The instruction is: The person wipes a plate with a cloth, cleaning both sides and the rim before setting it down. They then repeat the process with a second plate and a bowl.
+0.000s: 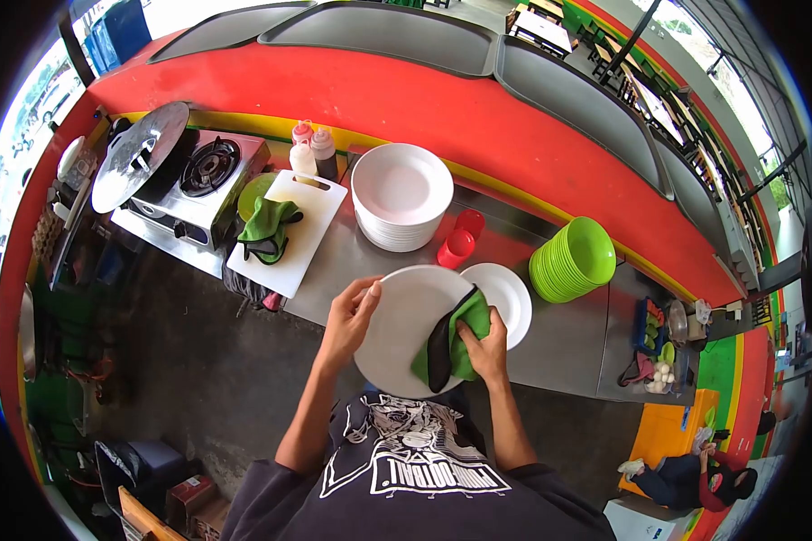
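The left hand (355, 315) closes on the rim of a large plate (392, 329) at ten o'clock, though how its fingers sit underneath cannot be told. The right hand (484, 344), at about three o'clock, bunches a green cloth (468, 322) edged in black and lays it against the plate's upper face. The plate itself is held in front of the torso, over the near edge of a steel counter (559, 347).

Reading from the plate, a tall stack of white plates (402, 185) stands at twelve, red cups (456, 245) at one, and lime-green nested bowls (576, 260) at two. A smaller white plate (509, 302) (partly hidden by the held one) lies toward three. At ten, a white cutting board (320, 213) carries a second green cloth (267, 231).
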The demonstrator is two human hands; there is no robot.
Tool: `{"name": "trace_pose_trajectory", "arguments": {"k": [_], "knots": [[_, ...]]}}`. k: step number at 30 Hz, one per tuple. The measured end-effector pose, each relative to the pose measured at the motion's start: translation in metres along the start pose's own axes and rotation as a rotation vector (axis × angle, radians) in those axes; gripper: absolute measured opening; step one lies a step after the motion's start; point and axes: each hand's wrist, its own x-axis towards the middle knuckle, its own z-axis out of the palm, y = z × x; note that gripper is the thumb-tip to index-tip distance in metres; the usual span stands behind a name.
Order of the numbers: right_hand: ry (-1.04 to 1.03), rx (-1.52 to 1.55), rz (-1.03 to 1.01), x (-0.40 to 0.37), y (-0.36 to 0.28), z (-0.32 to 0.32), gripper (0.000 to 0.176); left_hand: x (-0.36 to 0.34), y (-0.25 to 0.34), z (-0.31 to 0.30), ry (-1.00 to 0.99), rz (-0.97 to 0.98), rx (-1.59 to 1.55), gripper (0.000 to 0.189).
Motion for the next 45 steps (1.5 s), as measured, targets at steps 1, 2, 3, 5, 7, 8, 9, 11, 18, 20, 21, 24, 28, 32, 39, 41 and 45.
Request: {"name": "trace_pose_trajectory", "arguments": {"k": [1, 2, 3, 5, 7, 8, 9, 11, 18, 20, 21, 24, 28, 32, 39, 41, 45], "knots": [[-0.050, 0.021, -0.048, 0.001, -0.002, -0.001, 0.028, 0.000, 0.008, 0.000, -0.052, 0.075, 0.073, 0.043], [-0.069, -0.002, -0.063, 0.003, -0.006, -0.003, 0.029, 0.002, 0.012, -0.001, -0.102, 0.152, 0.146, 0.043], [-0.087, -0.026, -0.079, 0.006, -0.011, -0.005, 0.029, 0.004, 0.012, -0.006, -0.228, -0.044, 0.108, 0.045], [-0.114, -0.168, -0.110, 0.015, -0.022, -0.011, 0.034, 0.004, 0.016, -0.003, -0.216, -0.080, 0.132, 0.043], [-0.187, -0.286, -0.220, 0.025, -0.036, -0.014, 0.037, 0.002, 0.024, 0.003, -0.252, -0.045, 0.221, 0.041], [-0.224, -0.346, -0.272, 0.029, -0.045, -0.015, 0.038, 0.002, 0.028, 0.007, -0.291, 0.009, 0.296, 0.041], [-0.308, -0.389, -0.305, 0.031, -0.061, -0.015, 0.041, 0.001, 0.029, 0.010, -0.330, 0.062, 0.370, 0.040], [-0.358, -0.501, -0.387, 0.035, -0.073, -0.012, 0.042, 0.001, 0.026, 0.015, -0.357, 0.182, 0.333, 0.036], [-0.108, -0.327, -0.265, 0.043, -0.062, -0.004, 0.036, 0.001, 0.033, 0.006, -0.165, 0.048, 0.155, 0.039], [0.066, -0.187, -0.194, 0.038, -0.034, 0.005, 0.033, 0.000, 0.020, 0.008, 0.042, 0.102, -0.097, 0.041], [0.165, -0.103, -0.172, 0.032, -0.012, 0.017, 0.031, 0.000, 0.016, 0.014, 0.153, 0.069, -0.264, 0.045], [0.365, 0.066, 0.019, 0.002, 0.008, 0.052, 0.028, 0.005, -0.017, 0.035, 0.469, 0.093, -0.356, 0.045], [0.440, 0.257, 0.061, -0.013, 0.019, 0.070, 0.029, -0.010, -0.025, 0.061, 0.599, 0.111, -0.441, 0.044], [0.324, 0.289, 0.114, -0.010, 0.028, 0.056, 0.027, -0.008, -0.029, 0.043, 0.375, 0.077, -0.384, 0.037], [-0.010, 0.120, 0.006, 0.003, 0.014, 0.014, 0.028, 0.001, -0.012, -0.012, -0.018, -0.099, -0.194, 0.045], [-0.011, 0.022, -0.022, 0.010, 0.006, 0.005, 0.031, -0.003, -0.009, -0.011, -0.069, -0.091, -0.136, 0.047], [-0.174, -0.256, -0.093, 0.028, -0.025, -0.008, 0.041, -0.010, -0.002, -0.007, -0.244, -0.114, 0.038, 0.049]]}}
